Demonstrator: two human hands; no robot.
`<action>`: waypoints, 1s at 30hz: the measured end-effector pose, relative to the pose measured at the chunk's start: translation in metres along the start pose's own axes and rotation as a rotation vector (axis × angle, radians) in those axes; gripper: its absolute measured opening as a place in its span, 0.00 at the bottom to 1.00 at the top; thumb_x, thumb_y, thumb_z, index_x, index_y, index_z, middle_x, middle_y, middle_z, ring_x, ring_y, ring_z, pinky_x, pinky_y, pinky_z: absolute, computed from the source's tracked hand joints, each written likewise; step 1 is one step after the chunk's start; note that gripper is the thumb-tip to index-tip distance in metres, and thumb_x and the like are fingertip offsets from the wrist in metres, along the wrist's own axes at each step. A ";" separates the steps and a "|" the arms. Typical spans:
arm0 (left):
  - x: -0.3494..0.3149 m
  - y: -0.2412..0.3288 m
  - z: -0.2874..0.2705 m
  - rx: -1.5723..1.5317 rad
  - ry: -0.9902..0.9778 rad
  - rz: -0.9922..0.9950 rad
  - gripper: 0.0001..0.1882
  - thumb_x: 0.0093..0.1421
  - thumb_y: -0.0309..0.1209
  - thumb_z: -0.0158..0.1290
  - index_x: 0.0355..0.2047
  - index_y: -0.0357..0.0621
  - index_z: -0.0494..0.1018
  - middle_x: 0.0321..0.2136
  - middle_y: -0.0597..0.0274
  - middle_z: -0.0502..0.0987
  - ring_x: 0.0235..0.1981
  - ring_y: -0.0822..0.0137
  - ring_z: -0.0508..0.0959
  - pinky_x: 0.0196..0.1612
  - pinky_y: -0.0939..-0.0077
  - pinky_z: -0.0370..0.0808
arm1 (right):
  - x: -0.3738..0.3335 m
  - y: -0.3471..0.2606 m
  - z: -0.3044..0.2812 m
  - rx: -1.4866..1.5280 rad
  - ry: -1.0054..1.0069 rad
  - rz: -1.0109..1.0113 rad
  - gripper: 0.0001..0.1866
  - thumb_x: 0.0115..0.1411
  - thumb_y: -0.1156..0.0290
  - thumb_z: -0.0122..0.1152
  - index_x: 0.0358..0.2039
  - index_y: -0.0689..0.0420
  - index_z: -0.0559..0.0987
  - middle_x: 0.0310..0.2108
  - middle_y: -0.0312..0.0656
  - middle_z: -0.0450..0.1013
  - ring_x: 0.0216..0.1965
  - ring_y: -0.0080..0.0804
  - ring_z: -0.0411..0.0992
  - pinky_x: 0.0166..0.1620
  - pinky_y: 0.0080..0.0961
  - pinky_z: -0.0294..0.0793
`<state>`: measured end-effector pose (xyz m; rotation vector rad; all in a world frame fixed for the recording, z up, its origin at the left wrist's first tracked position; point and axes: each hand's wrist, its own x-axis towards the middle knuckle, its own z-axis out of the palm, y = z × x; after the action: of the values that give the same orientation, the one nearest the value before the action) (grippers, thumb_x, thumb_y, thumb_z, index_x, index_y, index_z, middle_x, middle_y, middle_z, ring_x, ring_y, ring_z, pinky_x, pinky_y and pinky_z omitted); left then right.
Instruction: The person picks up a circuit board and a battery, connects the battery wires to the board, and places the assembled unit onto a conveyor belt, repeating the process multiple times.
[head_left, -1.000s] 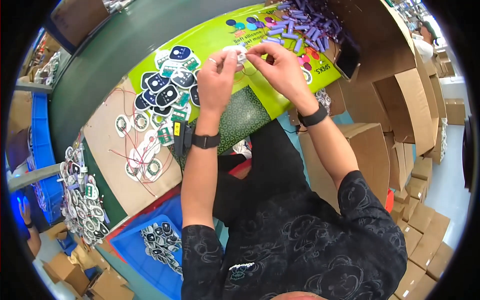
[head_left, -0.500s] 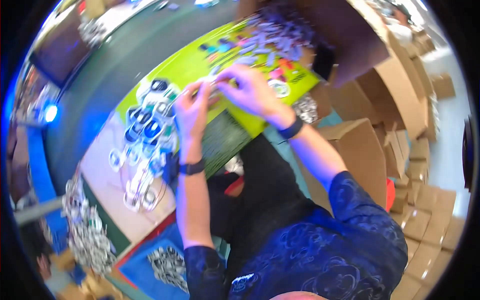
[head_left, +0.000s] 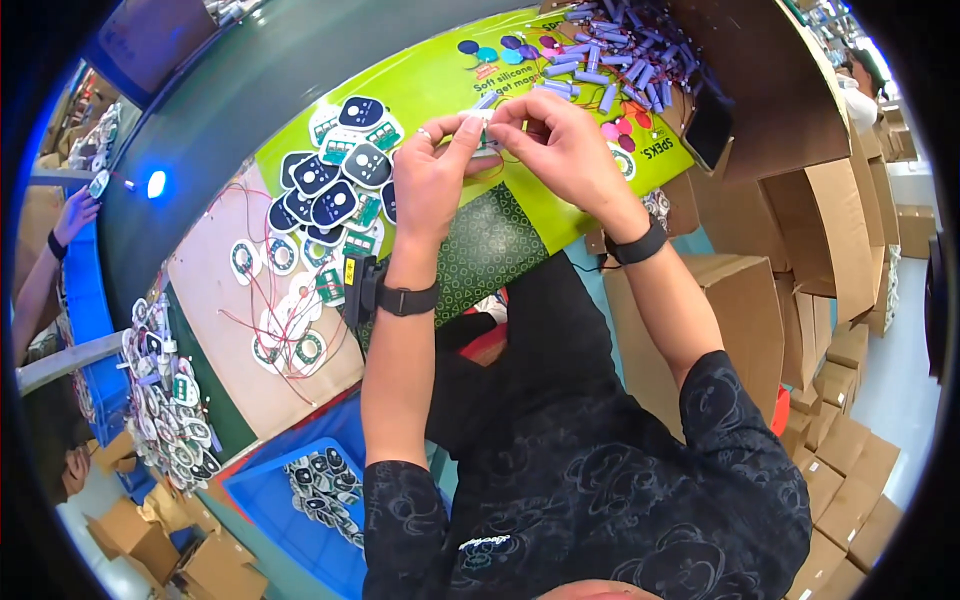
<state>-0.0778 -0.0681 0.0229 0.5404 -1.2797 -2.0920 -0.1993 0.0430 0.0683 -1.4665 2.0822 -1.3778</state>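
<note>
My left hand (head_left: pixel 432 175) is closed on a small white-and-green circuit board piece (head_left: pixel 483 135), mostly covered by the fingers. Against its edge my right hand (head_left: pixel 562 150) pinches with thumb and forefinger; a thin wire hangs below. Just beyond the fingertips lies a purple cylindrical battery (head_left: pixel 487 100). To the left of my left hand is a heap of white rounded panels (head_left: pixel 335 180) with dark faces, some turned over to show green circuit boards. More purple batteries (head_left: pixel 610 65) with thin wires are piled at the far right of the yellow-green printed mat (head_left: pixel 425 75).
Ring-shaped boards with red wires (head_left: pixel 290 320) lie at left. A blue bin (head_left: pixel 270 500) and another pile of parts (head_left: pixel 165 400) stand lower left. Cardboard boxes (head_left: pixel 715 310) crowd the right, beside a black phone (head_left: pixel 708 128). Another person's hand (head_left: pixel 76 215) is at far left.
The view has shifted, and the scene sits lower and farther right. Both hands remain together at the small piece. Another person's arm now shows at the far left.
</note>
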 end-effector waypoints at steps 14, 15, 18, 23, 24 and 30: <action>-0.005 0.002 -0.001 0.023 -0.019 -0.088 0.14 0.67 0.30 0.56 0.47 0.32 0.74 0.40 0.54 0.82 0.34 0.65 0.85 0.37 0.78 0.84 | -0.001 -0.003 -0.001 -0.140 0.049 -0.110 0.06 0.59 0.74 0.65 0.35 0.62 0.80 0.32 0.45 0.75 0.31 0.39 0.76 0.34 0.31 0.75; -0.006 0.003 0.000 0.014 -0.023 -0.108 0.12 0.68 0.29 0.54 0.47 0.32 0.74 0.41 0.55 0.81 0.36 0.64 0.85 0.40 0.75 0.84 | -0.001 -0.003 -0.001 -0.140 0.051 -0.106 0.06 0.59 0.74 0.64 0.35 0.62 0.80 0.31 0.44 0.75 0.31 0.39 0.75 0.34 0.31 0.74; -0.004 -0.001 -0.002 -0.074 -0.052 -0.098 0.12 0.69 0.27 0.52 0.48 0.32 0.74 0.43 0.54 0.80 0.39 0.64 0.84 0.43 0.74 0.85 | 0.000 -0.004 0.000 -0.093 0.049 -0.065 0.05 0.59 0.74 0.64 0.35 0.62 0.80 0.30 0.42 0.74 0.29 0.35 0.74 0.33 0.28 0.73; 0.000 -0.002 0.001 -0.193 -0.056 -0.013 0.12 0.69 0.26 0.51 0.49 0.32 0.75 0.45 0.53 0.79 0.43 0.64 0.82 0.47 0.74 0.84 | 0.000 0.010 -0.010 -0.081 0.108 -0.023 0.05 0.60 0.75 0.64 0.36 0.61 0.80 0.30 0.37 0.72 0.29 0.26 0.70 0.34 0.23 0.70; 0.001 -0.002 0.002 -0.153 -0.053 -0.017 0.12 0.69 0.26 0.52 0.49 0.32 0.75 0.45 0.53 0.79 0.44 0.65 0.82 0.47 0.73 0.83 | 0.000 0.011 -0.012 -0.088 0.099 0.007 0.05 0.61 0.74 0.65 0.36 0.61 0.79 0.31 0.35 0.71 0.31 0.22 0.69 0.35 0.20 0.69; 0.001 -0.001 0.009 0.030 -0.099 0.044 0.13 0.68 0.29 0.53 0.49 0.33 0.75 0.45 0.54 0.80 0.44 0.68 0.81 0.48 0.73 0.82 | 0.001 0.011 -0.012 -0.054 0.042 0.014 0.06 0.62 0.74 0.65 0.36 0.62 0.79 0.31 0.35 0.71 0.32 0.21 0.69 0.36 0.20 0.69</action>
<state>-0.0845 -0.0623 0.0257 0.4231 -1.3682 -2.0887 -0.2138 0.0496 0.0663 -1.4525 2.1673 -1.3689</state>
